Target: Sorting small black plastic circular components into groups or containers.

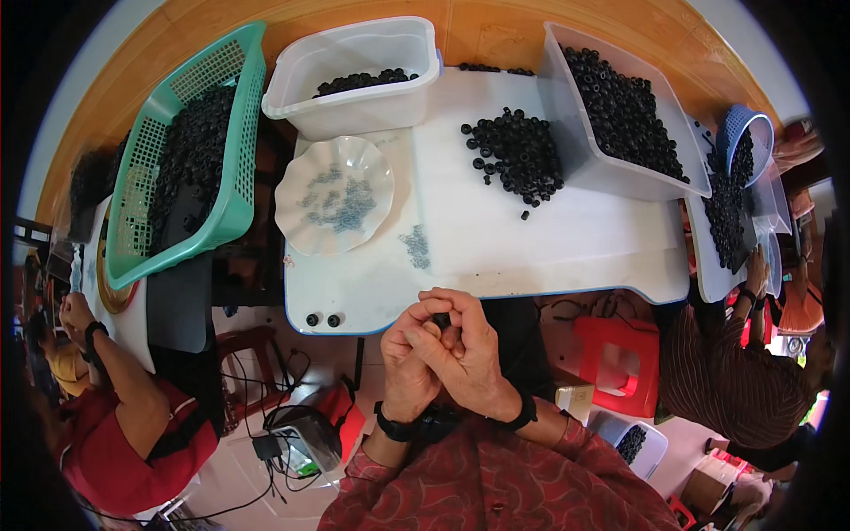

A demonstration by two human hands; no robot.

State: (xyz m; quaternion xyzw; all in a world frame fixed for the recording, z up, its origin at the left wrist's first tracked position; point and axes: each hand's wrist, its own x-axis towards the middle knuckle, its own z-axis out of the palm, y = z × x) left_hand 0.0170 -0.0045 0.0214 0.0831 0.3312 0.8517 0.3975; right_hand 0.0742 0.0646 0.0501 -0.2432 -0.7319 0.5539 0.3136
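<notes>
Just past the near edge of the white table (567, 248), my left hand (407, 367) and my right hand (472, 354) are pressed together. Their fingers close around a small black round part (441, 319), mostly hidden by them. Two similar black ring-shaped parts (333, 320) stand apart on the table's near left corner. A white wavy-rimmed plate (288, 199) carries many tiny greyish pieces, too small to name. More tiny grey pieces (415, 247) lie loose beside it. Farther right, a heap of black round parts (522, 155) spreads on the tabletop.
A green basket (232, 217), a white tub (354, 115) and a clear bin (580, 133) hold black parts. Co-workers sit at left (133, 434) and right (735, 380). A red stool (620, 354) and tangled cables (279, 451) are below.
</notes>
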